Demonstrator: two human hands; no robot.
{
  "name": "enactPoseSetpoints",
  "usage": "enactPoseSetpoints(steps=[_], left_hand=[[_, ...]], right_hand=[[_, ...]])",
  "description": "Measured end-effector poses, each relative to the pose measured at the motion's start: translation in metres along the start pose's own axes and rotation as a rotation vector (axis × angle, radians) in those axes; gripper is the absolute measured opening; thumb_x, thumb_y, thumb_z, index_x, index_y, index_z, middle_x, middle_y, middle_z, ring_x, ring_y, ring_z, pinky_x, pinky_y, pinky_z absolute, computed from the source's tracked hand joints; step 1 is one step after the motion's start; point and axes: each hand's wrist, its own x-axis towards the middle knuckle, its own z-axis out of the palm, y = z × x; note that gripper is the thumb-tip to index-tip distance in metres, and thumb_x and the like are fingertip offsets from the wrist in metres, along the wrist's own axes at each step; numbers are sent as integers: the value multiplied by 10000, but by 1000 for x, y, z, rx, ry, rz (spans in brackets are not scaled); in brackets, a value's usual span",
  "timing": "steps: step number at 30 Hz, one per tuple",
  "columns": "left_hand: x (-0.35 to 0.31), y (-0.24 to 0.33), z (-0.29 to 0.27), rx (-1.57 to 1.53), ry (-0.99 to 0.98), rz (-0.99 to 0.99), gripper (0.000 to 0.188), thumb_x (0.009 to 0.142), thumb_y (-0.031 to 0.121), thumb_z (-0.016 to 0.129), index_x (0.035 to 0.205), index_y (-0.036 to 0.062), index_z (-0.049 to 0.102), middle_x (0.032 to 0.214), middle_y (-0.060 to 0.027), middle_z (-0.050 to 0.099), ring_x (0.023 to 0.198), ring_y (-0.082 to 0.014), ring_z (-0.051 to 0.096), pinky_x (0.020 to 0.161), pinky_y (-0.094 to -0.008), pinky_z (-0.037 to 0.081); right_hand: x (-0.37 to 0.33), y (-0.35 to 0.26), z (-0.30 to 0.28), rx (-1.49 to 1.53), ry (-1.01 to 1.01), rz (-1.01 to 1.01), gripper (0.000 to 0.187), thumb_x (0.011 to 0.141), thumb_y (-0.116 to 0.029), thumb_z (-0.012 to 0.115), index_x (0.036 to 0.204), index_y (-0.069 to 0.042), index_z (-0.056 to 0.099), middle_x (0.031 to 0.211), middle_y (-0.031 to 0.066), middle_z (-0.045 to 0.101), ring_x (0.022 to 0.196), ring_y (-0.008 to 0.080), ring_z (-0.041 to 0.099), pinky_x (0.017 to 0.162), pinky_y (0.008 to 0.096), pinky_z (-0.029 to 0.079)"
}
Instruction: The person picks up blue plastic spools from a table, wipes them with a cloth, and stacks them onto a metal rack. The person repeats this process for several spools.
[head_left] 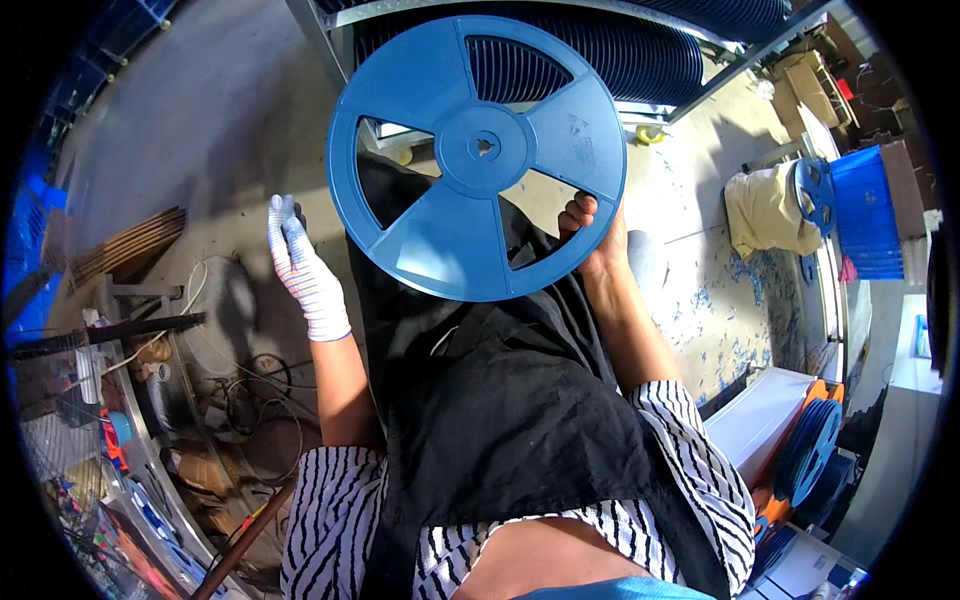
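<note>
A large round blue plastic reel is held up in front of me, its face toward me, with three wedge-shaped windows and a small hub hole. My bare right hand grips its lower right rim, fingers curled through a window. Off to the left, apart from the reel, my left hand wears a white striped glove. Its fingers are stretched out and nothing is in it. Part of my black apron shows below the reel and through its windows.
Ahead stands a metal rack packed with rows of dark discs. More blue reels sit beside an orange-edged machine at lower right. A cream sack and blue crate are at right. Cables and a cluttered metal frame lie at left.
</note>
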Motion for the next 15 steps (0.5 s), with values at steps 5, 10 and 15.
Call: enactPoseSetpoints(steps=[5,10,15], left_hand=[[-16,22,3,36,-78,124,407,986,211,437,1325,-13,439,1308,-198,493,1234,-282,459,1085,-403,317],[-37,35,4,297,-116,369,407,985,196,449,1332,-15,433,1315,-174,500,1222,-259,468,1063,-387,330],[-57,63,54,724,-490,602,711,807,323,686,1371,8,387,1211,-242,533,1140,-413,496,995,-455,373]], right_hand=[[-10,2,-6,58,-17,42,486,946,-563,359,812,-121,513,603,23,511,513,132,434,512,267,379],[-12,6,-17,75,-62,12,416,977,-429,374,806,-78,516,646,24,500,534,120,422,520,254,366],[-43,27,71,-165,94,-7,591,919,-630,341,946,-73,536,634,42,520,551,140,492,531,278,469]])
